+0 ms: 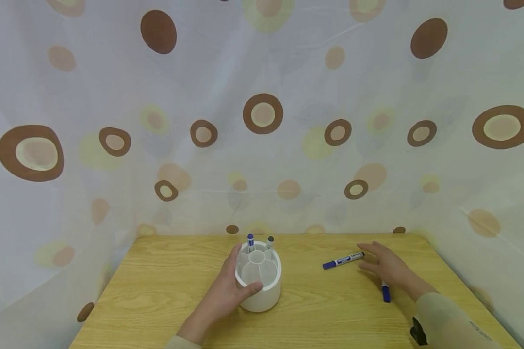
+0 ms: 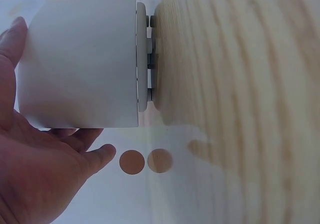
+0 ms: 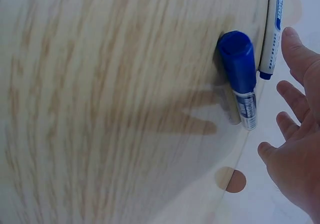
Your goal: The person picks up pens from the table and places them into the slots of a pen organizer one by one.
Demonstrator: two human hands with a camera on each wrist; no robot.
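My left hand [image 1: 224,293] grips a white round pen holder [image 1: 263,301], thumb over the near rim and fingers along its far left side. In the left wrist view, the holder's smooth wall [image 2: 82,58] stands close to the hand [image 2: 37,169]. A blue-topped marker [image 1: 251,241] and a dark-topped marker [image 1: 270,243] stand in its back compartments. My right hand [image 1: 388,266], fingers spread, hovers over two blue-capped markers. One marker [image 1: 344,261] lies by its fingertips; the other marker [image 1: 386,293] is partly hidden under the hand. The right wrist view shows the nearer marker's blue cap [image 3: 237,63].
The wood-grain table [image 1: 166,281] carries the holder and both loose markers. A pale curtain [image 1: 288,160] with brown and yellow ovals hangs along the table's back and both sides.
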